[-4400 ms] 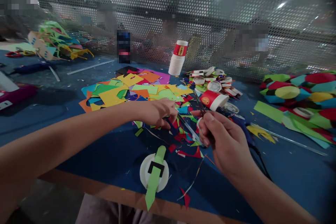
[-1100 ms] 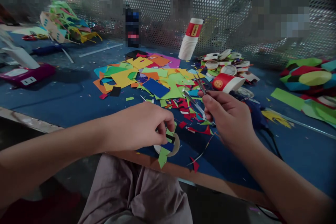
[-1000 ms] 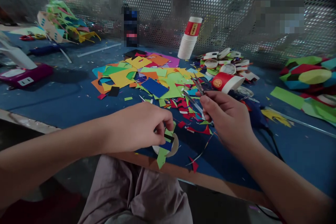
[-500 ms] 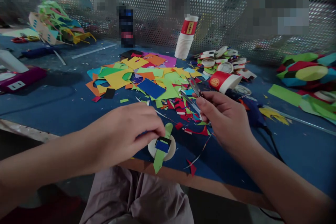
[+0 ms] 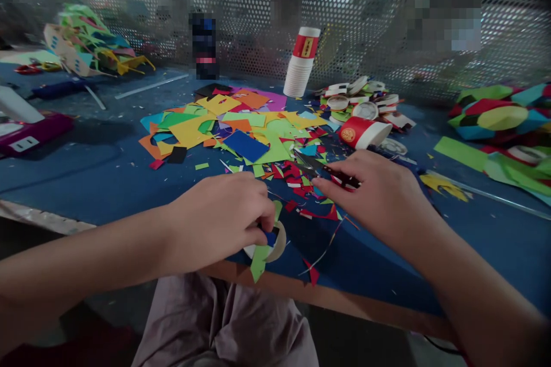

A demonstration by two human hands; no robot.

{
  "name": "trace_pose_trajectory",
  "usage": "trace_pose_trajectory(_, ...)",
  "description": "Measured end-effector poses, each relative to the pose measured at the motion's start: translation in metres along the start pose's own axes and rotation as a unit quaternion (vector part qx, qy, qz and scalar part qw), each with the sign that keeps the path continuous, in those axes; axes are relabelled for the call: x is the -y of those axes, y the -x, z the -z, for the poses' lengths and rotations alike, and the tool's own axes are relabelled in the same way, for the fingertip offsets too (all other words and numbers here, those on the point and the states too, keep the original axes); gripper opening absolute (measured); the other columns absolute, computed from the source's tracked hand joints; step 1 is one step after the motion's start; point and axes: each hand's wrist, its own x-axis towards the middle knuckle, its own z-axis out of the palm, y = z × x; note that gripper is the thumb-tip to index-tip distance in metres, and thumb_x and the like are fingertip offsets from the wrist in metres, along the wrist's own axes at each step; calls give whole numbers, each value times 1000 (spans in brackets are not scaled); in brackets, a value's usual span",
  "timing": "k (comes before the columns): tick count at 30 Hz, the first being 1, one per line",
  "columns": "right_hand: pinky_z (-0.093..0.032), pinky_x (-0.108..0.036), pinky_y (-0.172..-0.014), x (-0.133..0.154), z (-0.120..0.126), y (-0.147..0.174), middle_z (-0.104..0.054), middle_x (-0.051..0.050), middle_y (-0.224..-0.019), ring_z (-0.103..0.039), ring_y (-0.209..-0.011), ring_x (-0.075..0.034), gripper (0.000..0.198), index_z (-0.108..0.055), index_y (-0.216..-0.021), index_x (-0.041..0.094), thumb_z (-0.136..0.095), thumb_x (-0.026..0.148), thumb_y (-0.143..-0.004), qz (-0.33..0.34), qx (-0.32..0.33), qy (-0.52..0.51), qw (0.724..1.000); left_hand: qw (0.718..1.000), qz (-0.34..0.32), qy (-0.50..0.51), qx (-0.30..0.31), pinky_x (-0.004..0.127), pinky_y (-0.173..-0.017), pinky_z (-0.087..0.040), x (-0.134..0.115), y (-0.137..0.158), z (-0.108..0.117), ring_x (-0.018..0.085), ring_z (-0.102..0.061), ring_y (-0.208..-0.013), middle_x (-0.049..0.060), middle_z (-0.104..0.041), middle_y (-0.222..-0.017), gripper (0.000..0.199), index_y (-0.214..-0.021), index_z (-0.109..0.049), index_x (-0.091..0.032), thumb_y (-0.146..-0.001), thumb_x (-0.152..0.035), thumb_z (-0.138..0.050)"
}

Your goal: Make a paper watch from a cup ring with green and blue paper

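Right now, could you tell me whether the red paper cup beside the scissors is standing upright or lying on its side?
On its side: the red paper cup lies on the blue table, white rim facing right.

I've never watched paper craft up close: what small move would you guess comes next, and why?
Probably letting go of the scissors. The right hand holds them low and flat over the scraps, while the left hand presses a small blue piece onto the white disc with its green strip. That piece seems to need both hands.
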Motion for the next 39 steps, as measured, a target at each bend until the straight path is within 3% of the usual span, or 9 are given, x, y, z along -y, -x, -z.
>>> trace_pose_trajectory(5,-49,-47,-80,1,1,-1,-75,-18,-93,-70,-94,-39,27,-81,-81,16,-77,41,-92,-48,135,67,987,993,-82,-5,-90,33,-72,-44,12,8,-15,21,-66,-81,-1,-75,-83,14,-85,-83,-24,-86,-11,-85)
trace_pose_trajectory(7,-49,-47,-78,3,0,-1,-77,-18,-97,-69,-98,-41,26,-80,-85,17,-75,41,-93,-50,157,66,984,984,-122,-11,-132,33,-73,-44,17,15,-23,20,-64,-79,-2,-75,-83,15,-88,-83,-25,-89,-10,-83)
trace_pose_trajectory(14,-47,-45,-75,5,-3,0,-79,-17,-102,-68,-100,-40,22,-78,-88,19,-77,40,-93,-62,159,68,983,972,-141,-15,-188,35,-73,-41,21,29,-38,21,-60,-81,-2,-75,-87,21,-89,-79,-26,-103,-17,-66)
trace_pose_trajectory(23,-47,-44,-78,10,5,-2,-78,-14,-96,-71,-99,-39,19,-77,-89,17,-73,34,-98,-64,169,102,978,964,-145,-63,-212,36,-69,-40,16,28,-36,21,-60,-79,0,-75,-83,20,-87,-79,-24,-98,-13,-67)
trace_pose_trajectory(26,-49,-44,-77,6,14,4,-79,-13,-98,-73,-101,-38,18,-78,-91,19,-72,35,-97,-71,141,127,979,966,-140,-67,-207,37,-70,-41,13,32,-35,20,-62,-79,-2,-74,-84,16,-88,-79,-25,-101,-20,-72)
trace_pose_trajectory(28,-50,-44,-74,3,20,14,-80,-13,-96,-74,-96,-39,18,-78,-89,20,-74,37,-93,-74,84,144,983,965,-138,-68,-213,39,-72,-43,12,36,-37,21,-62,-82,-3,-74,-87,13,-91,-78,-25,-98,-35,-82)
trace_pose_trajectory(33,-55,-51,-72,1,26,57,-77,-21,-90,-72,-86,-43,47,-81,-99,11,-49,45,-106,-42,-105,199,973,957,-129,-96,-241,43,-73,-43,8,45,-48,25,-63,-85,-3,-73,-90,61,-96,-75,-23,-65,-71,-97)
trace_pose_trajectory(36,-57,-51,-74,2,23,81,-78,-22,-89,-70,-82,-41,59,-81,-109,3,-40,46,-112,-43,-141,207,967,953,-123,-113,-251,43,-73,-43,4,48,-51,25,-63,-87,-2,-74,-92,61,-98,-75,-23,-65,-68,-99)
trace_pose_trajectory(39,-57,-52,-75,3,19,98,-78,-22,-91,-67,-82,-41,55,-81,-113,4,-44,44,-113,-74,-140,211,964,954,-118,-106,-254,42,-73,-43,2,49,-52,24,-63,-87,-3,-74,-91,51,-98,-74,-24,-71,-58,-100)
